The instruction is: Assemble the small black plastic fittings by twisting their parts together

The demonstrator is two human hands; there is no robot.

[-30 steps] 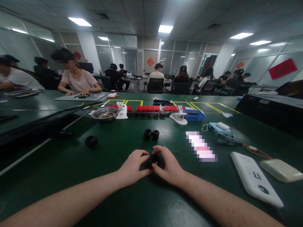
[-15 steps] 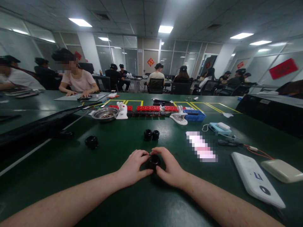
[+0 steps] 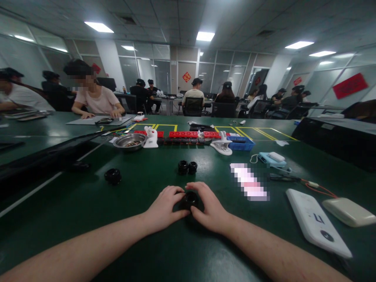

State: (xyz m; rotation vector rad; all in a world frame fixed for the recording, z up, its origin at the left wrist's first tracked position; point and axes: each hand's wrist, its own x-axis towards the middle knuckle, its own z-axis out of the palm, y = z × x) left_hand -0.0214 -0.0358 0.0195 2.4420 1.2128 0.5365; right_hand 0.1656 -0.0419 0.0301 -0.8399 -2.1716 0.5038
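Note:
A round black part with a hole in its top is held low over or on the green table. My left hand grips its left side between fingers and thumb. From the right, my right hand curls its fingers and thumb around the same part. Beyond my hands, two similar black parts stand side by side. Another black piece lies farther left.
Across the table are a metal bowl, white clamps, red strips and a blue tray. A phone, a white device and cables lie right. A person sits at far left.
My right thumb has shifted slightly left along the near side of the black part. The person across the table has moved a hand to the right.

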